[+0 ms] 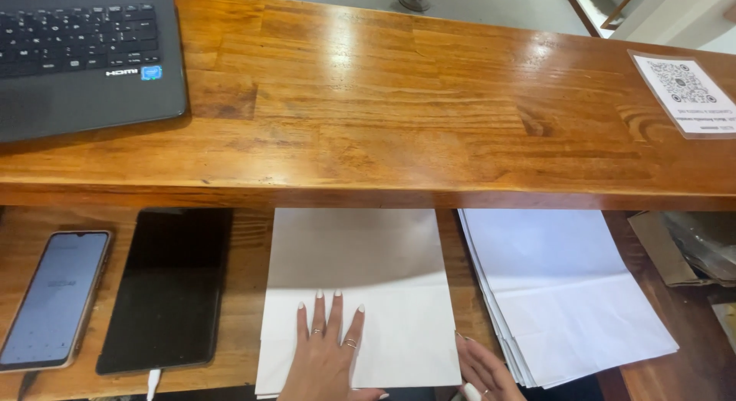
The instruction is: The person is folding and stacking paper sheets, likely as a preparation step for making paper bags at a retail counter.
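The left hand presses flat, fingers spread, on the near half of the white sheet, whose long axis runs near-to-far, while the right hand, open and holding nothing, rests at its right edge.

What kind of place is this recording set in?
Probably a shop or reception counter: a raised wooden counter carries a laptop and a code card, with a paper stack on the lower shelf.

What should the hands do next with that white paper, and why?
Probably slide the right hand onto the folded white paper to press its crease. The left hand lies flat on it, holding it down, while the right hand only touches its lower right edge beside the paper stack.
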